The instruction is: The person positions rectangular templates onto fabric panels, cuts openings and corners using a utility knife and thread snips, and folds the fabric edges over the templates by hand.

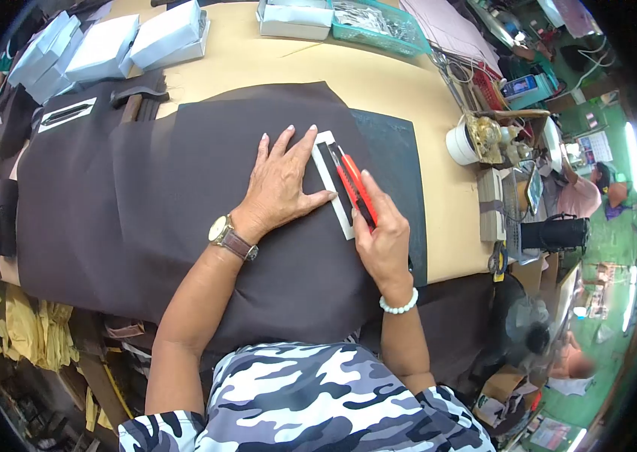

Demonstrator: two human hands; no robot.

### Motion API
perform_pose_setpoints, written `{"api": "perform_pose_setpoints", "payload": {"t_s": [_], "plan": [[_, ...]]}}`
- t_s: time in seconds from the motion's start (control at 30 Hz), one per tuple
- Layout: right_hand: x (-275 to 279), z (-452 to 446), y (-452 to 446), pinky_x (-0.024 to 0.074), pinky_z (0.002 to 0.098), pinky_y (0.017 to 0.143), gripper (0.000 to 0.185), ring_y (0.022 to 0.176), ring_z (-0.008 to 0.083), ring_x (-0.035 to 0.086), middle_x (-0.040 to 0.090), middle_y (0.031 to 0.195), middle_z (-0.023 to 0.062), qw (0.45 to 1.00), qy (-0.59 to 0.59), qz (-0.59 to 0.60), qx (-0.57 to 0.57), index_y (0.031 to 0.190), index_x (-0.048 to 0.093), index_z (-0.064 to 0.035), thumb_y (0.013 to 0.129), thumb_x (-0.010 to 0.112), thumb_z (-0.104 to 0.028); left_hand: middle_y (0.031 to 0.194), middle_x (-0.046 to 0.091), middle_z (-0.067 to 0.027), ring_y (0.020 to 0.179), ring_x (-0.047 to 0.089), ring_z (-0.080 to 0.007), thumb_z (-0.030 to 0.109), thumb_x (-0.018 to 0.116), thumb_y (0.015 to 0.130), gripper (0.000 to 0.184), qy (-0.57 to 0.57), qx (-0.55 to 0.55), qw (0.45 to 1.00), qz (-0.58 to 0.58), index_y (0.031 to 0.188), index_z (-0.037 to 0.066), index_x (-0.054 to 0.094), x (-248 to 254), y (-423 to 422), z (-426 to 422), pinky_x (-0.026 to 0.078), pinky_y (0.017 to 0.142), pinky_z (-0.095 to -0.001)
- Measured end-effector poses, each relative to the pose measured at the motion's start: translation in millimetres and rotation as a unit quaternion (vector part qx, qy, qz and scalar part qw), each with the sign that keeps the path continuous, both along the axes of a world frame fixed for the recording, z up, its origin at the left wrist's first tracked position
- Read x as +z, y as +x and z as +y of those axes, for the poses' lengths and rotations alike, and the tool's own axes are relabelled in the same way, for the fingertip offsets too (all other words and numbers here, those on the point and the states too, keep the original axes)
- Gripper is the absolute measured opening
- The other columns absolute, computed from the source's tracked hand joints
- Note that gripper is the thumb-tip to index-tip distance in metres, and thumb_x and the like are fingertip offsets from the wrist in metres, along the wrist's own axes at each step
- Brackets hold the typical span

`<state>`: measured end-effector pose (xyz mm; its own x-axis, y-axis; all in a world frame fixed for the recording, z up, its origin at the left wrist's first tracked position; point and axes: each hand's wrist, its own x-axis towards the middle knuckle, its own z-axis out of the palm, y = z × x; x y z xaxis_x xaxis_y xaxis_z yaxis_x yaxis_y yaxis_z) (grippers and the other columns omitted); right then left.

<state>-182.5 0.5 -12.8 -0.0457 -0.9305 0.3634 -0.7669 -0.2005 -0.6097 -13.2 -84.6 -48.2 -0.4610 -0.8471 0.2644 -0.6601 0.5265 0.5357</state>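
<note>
A large dark brown sheet of material (168, 181) lies over the table, partly on a dark cutting mat (401, 166). On the sheet sits a narrow white rectangular frame (325, 173). My left hand (277, 184) is spread flat to its left, with the index fingertip and thumb tip at the frame's edge. In my right hand (385, 245) is a red utility knife (361, 188), its tip pointing toward the frame's upper end, inside the opening. Whether the blade touches the sheet I cannot tell.
A hammer (138, 96) and a white frame with a dark slot (67, 114) lie at upper left. White boxes (104, 49) and a teal basket (379, 29) line the far edge. A white cup (463, 143) stands at right. Two people are in the background.
</note>
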Motion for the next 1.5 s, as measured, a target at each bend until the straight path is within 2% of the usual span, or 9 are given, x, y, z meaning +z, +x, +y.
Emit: {"api": "perform_pose_setpoints", "payload": {"t_s": [0.1, 0.8, 0.9, 1.0, 1.13, 1.17, 1.3, 1.4, 1.5], "plan": [[-8.2, 0.7, -1.0, 0.0527, 0.0370, 0.071, 0.050, 0.085, 0.0317, 0.065, 0.063, 0.101, 0.0164, 1.000, -0.007, -0.006, 0.005, 0.125, 0.055, -0.0064, 0.076, 0.058, 0.004, 0.139, 0.042, -0.0169, 0.134, 0.029, -0.0341, 0.049, 0.072, 0.069, 0.097, 0.005, 0.000, 1.000, 0.001, 0.141, 0.002, 0.029, 0.2, 0.1, 0.9, 0.016, 0.111, -0.0536], [-10.0, -3.1, 0.6, 0.0522, 0.0397, 0.066, 0.049, 0.078, 0.0325, 0.065, 0.063, 0.098, 0.0145, 0.998, -0.002, 0.057, 0.004, 0.125, 0.055, -0.0082, 0.077, 0.058, 0.002, 0.140, 0.041, -0.0149, 0.135, 0.028, -0.0330, 0.051, 0.074, 0.068, 0.098, 0.004, 0.011, 1.000, -0.006, 0.141, 0.003, 0.029, -1.6, -0.6, 0.1, 0.016, 0.112, -0.0523], [-0.3, -4.6, 1.2, 0.0526, 0.0408, 0.065, 0.047, 0.076, 0.0335, 0.065, 0.063, 0.097, 0.0136, 0.996, 0.016, 0.091, 0.011, 0.123, 0.055, -0.0084, 0.077, 0.059, -0.001, 0.141, 0.040, -0.0155, 0.135, 0.029, -0.0331, 0.054, 0.074, 0.066, 0.102, -0.002, 0.010, 1.000, -0.011, 0.142, 0.003, 0.028, -3.4, -1.3, 0.0, 0.016, 0.111, -0.0528], [34.6, -16.1, 3.3, 0.0532, 0.0417, 0.064, 0.044, 0.074, 0.0335, 0.065, 0.063, 0.098, 0.0151, 0.971, 0.111, 0.212, 0.021, 0.122, 0.055, -0.0083, 0.078, 0.060, -0.004, 0.141, 0.039, -0.0169, 0.135, 0.029, -0.0332, 0.059, 0.073, 0.063, 0.108, -0.003, 0.006, 1.000, -0.018, 0.142, 0.002, 0.027, -2.8, -1.5, 1.9, 0.016, 0.111, -0.0532], [63.4, -47.4, 3.5, 0.0539, 0.0409, 0.063, 0.028, 0.075, 0.0344, 0.065, 0.064, 0.088, 0.0203, 0.951, 0.122, 0.273, 0.075, 0.107, 0.065, -0.0066, 0.080, 0.058, -0.008, 0.141, 0.038, -0.0185, 0.135, 0.028, -0.0333, 0.061, 0.074, 0.059, 0.113, 0.004, 0.006, 1.000, -0.022, 0.142, 0.001, 0.027, -2.9, -3.8, 0.6, 0.016, 0.111, -0.0530], [69.3, -52.5, 6.4, 0.0541, 0.0400, 0.065, 0.020, 0.075, 0.0335, 0.066, 0.065, 0.081, 0.0185, 0.948, 0.116, 0.288, 0.075, 0.097, 0.068, -0.0058, 0.081, 0.056, -0.009, 0.141, 0.038, -0.0184, 0.135, 0.028, -0.0333, 0.061, 0.074, 0.059, 0.112, 0.007, 0.007, 1.000, -0.026, 0.141, 0.000, 0.027, -1.7, -4.1, 0.7, 0.016, 0.111, -0.0530], [79.2, -62.1, 11.2, 0.0540, 0.0382, 0.069, 0.018, 0.076, 0.0292, 0.067, 0.067, 0.084, 0.0167, 0.925, 0.066, 0.356, 0.113, 0.092, 0.069, -0.0059, 0.083, 0.054, -0.013, 0.136, 0.045, -0.0155, 0.133, 0.030, -0.0344, 0.055, 0.076, 0.059, 0.112, -0.009, 0.009, 1.000, -0.026, 0.141, -0.002, 0.026, -0.4, -4.3, 2.1, 0.016, 0.110, -0.0529], [89.4, -65.1, 17.5, 0.0540, 0.0380, 0.070, 0.019, 0.079, 0.0300, 0.067, 0.067, 0.088, 0.0167, 0.916, 0.163, 0.353, 0.096, 0.092, 0.069, -0.0062, 0.083, 0.053, -0.012, 0.136, 0.046, -0.0143, 0.133, 0.030, -0.0340, 0.054, 0.076, 0.058, 0.113, -0.007, 0.010, 1.000, -0.021, 0.141, -0.003, 0.026, -0.3, -4.4, 1.9, 0.016, 0.111, -0.0525], [88.4, -61.5, 17.2, 0.0540, 0.0386, 0.071, 0.019, 0.080, 0.0301, 0.068, 0.068, 0.087, 0.0161, 0.913, 0.154, 0.366, 0.092, 0.092, 0.069, -0.0060, 0.084, 0.052, -0.011, 0.137, 0.044, -0.0147, 0.133, 0.030, -0.0339, 0.054, 0.077, 0.058, 0.112, -0.005, 0.006, 1.000, -0.020, 0.141, -0.003, 0.026, 0.8, -4.2, 1.5, 0.016, 0.111, -0.0525]]}}
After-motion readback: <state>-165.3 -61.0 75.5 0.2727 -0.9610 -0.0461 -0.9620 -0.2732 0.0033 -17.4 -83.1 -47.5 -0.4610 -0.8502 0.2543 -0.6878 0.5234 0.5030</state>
